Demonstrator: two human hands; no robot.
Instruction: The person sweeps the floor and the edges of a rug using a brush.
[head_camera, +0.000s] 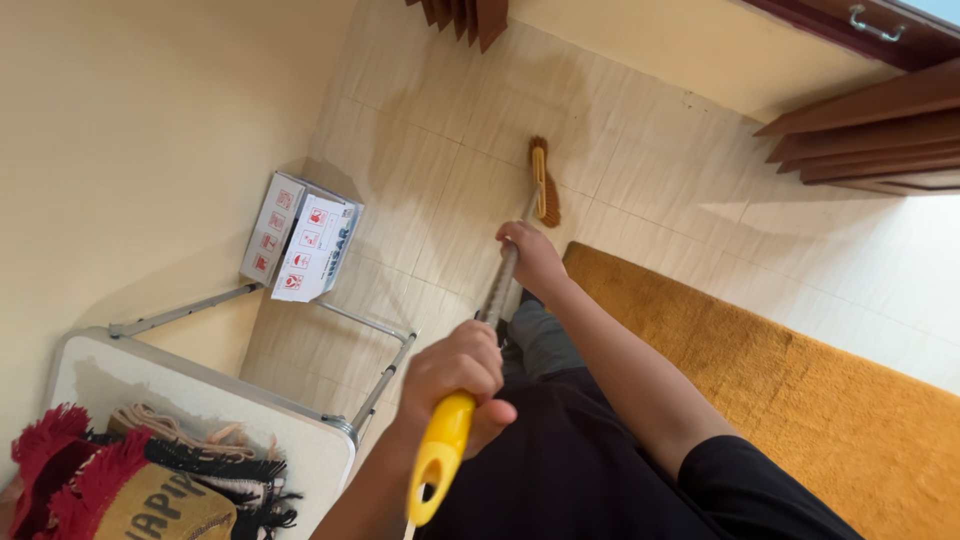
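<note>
The person holds a broom (500, 290) in both hands, viewed from above by the head camera.

**Hands**
- The left hand (455, 370) is closed around the upper part of the broom handle, just below the yellow grip (437, 460). The fingers wrap the shaft fully; the yellow grip projects out of the fist toward the camera.
- The right hand (530, 255) is closed around the metal shaft further down, nearer the broom head. The right forearm extends from a black sleeve (740, 480) at the lower right.
- The two hands are apart along the shaft, with a short bare length of grey metal between them.

**Broom**
- The shaft runs from the yellow grip at the lower centre up to the broom head (543, 180).
- The broom head, with brown bristles and a yellow-orange block, rests on the pale tiled floor (420, 170), beyond the right hand.

**Surroundings**
- An ochre carpet (800, 380) lies to the right of the broom; its near edge is beside the right hand.
- A white cardboard box (300, 235) with red markings stands on the floor against the cream wall (130, 130), well left of the broom head.
- A white folding table (200, 395) with metal legs stands at the lower left. Fringed mats (120, 480) in red, black and tan lie on it.
- Dark wooden furniture (870, 140) occupies the upper right.
</note>
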